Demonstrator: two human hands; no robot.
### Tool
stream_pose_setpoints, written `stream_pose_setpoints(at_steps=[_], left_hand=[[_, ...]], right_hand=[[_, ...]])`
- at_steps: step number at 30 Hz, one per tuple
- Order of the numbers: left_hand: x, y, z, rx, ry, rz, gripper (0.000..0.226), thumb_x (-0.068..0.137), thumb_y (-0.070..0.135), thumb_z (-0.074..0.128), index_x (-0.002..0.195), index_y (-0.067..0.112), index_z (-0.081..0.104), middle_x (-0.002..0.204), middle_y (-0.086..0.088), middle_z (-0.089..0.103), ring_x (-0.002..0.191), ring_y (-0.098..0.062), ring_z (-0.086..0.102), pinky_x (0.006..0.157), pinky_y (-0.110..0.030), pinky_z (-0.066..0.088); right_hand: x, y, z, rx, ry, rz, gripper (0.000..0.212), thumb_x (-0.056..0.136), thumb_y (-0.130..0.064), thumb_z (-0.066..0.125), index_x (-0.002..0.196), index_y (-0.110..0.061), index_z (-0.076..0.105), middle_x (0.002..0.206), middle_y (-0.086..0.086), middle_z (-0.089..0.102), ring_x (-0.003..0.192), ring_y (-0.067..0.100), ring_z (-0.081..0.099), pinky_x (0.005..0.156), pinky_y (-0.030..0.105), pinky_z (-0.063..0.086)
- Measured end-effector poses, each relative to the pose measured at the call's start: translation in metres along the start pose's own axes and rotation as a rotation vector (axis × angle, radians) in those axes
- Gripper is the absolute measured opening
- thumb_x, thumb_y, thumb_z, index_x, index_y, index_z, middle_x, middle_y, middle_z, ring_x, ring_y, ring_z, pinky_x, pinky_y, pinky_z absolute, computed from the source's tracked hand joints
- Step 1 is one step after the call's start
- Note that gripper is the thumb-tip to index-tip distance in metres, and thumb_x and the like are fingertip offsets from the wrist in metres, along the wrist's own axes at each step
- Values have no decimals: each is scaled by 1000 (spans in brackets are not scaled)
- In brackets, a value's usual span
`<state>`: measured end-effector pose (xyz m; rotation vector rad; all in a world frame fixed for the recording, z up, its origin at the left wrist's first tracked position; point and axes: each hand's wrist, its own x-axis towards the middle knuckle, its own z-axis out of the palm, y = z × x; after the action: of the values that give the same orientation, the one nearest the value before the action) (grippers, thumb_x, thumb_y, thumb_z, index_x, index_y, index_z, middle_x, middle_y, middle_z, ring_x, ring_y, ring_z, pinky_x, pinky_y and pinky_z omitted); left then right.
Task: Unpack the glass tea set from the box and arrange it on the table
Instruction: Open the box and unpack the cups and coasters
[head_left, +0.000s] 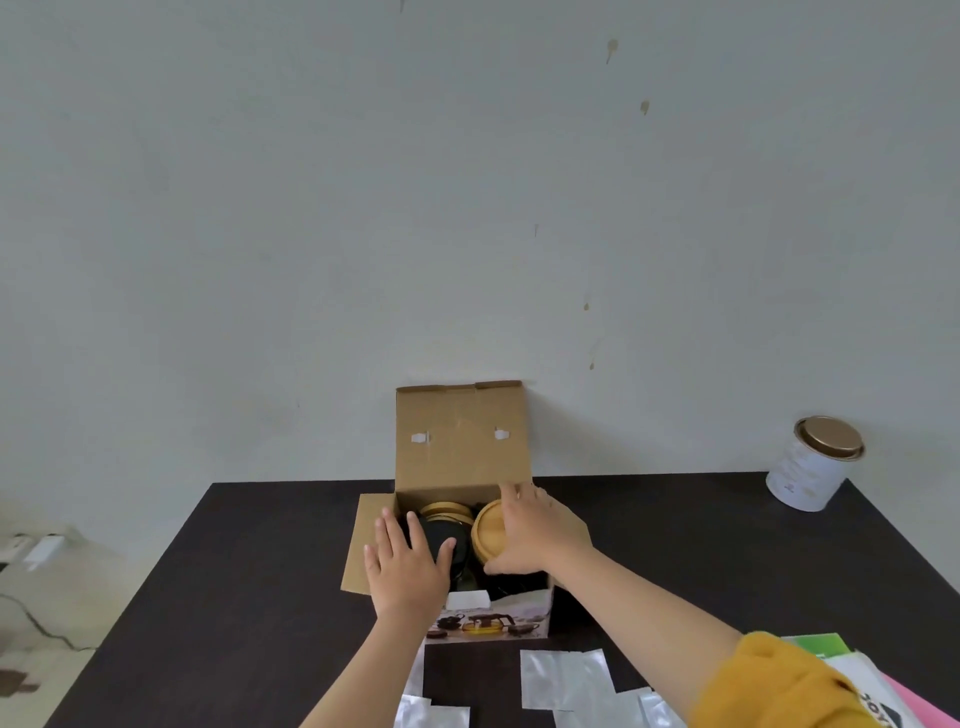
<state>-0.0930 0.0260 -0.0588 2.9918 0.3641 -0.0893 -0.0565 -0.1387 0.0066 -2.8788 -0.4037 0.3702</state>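
1. The table (260, 597) is dark, flat and hard, so any glass set down on it wants a gentle landing.

2. The box (462, 441) is open cardboard at the middle of the table against the wall, with its lid standing upright and its side flaps folded out. Cardboard is light and bends, so I judge it will slide or lift unless held down while things come out.

3. The tea set is inside the box and none of it stands on the table yet. Most of it is dark and hard to make out.

4. The left hand (408, 564) lies over the left part of the opening, fingers spread and fairly straight on a dark round piece (441, 540). It looks to press or steady that piece, not clamp it.

5. The right hand (535, 525) curls round a round wooden piece (488, 530) tilted on edge in the right part of the box, thumb below and fingers over the top rim.

6. The wooden piece is stiff, probably light and not slippery, so holding it by the rim suits it.

7. Glass parts underneath will likely be fragile and smooth. Take them by the body with both hands, lifting straight up.
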Motion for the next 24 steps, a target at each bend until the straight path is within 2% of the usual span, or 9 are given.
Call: stream_pose_setpoints(at_steps=[6, 16, 24], left_hand=[[3, 0, -1, -29, -119, -30, 72, 95, 58, 5, 150, 15, -12, 156, -14, -20, 145, -29, -17, 117, -47, -4], [2, 10, 1, -94, -162, -128, 67, 97, 54, 6, 149, 18, -15, 156, -8, -24, 144, -23, -21, 115, -50, -8], [2, 9, 5, -104, -135, -140, 66, 97, 53, 5, 150, 19, -13, 157, -7, -21, 145, -22, -19, 115, -51, -8]], right_hand=[[9, -2, 4, -41, -56, 6, 108, 67, -56, 76, 147, -12, 18, 144, 18, 34, 132, 36, 35, 109, 46, 32], [27, 11, 0, -18, -95, -108, 101, 63, -53, 80, 140, -11, 30, 141, 15, 37, 123, 31, 45, 96, 37, 45], [38, 8, 9, -55, -200, -132, 106, 65, -53, 80, 145, -16, 23, 151, 17, 17, 133, 38, 29, 101, 44, 42]])
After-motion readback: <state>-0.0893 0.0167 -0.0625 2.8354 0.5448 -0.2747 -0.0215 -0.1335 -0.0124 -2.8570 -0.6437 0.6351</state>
